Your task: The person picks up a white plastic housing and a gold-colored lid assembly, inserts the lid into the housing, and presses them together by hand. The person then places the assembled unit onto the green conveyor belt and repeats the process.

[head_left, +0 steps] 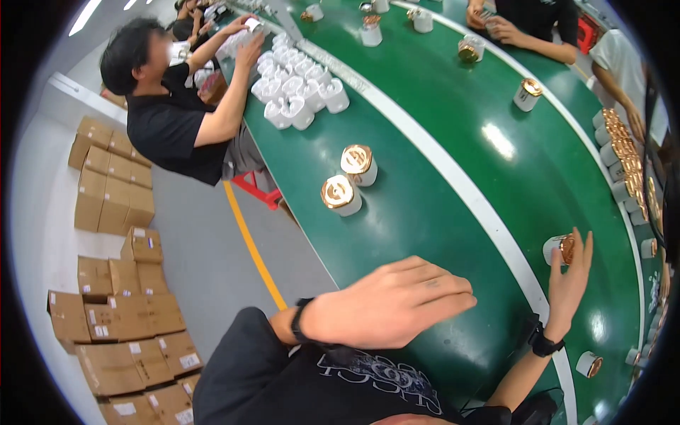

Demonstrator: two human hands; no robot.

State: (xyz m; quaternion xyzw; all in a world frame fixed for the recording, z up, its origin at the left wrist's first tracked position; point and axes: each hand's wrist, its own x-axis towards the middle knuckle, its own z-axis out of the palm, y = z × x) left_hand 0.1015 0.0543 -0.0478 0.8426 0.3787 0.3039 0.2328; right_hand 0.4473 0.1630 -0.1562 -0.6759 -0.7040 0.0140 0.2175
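Observation:
My left hand (397, 303) hovers over the near edge of the green table, its back turned up. Its fingers are stretched out side by side, and no object shows in it; the palm is hidden. On the right, my right hand (569, 287) reaches over the green conveyor belt with fingers and thumb apart. Between them lies a white jar with a copper-coloured lid (554, 249), tipped on its side; whether the fingers touch it is unclear. Two upright white jars with shiny copper lids, one nearer (341, 196) and one farther (359, 165), stand close together on the table ahead of my left hand.
A white rail (453, 180) divides table from belt. Several jars are spread along the belt, one (589, 364) near my right wrist. White cups (297, 92) crowd the table's far end beside a seated co-worker (177, 99). Cardboard boxes (134, 319) are stacked at left.

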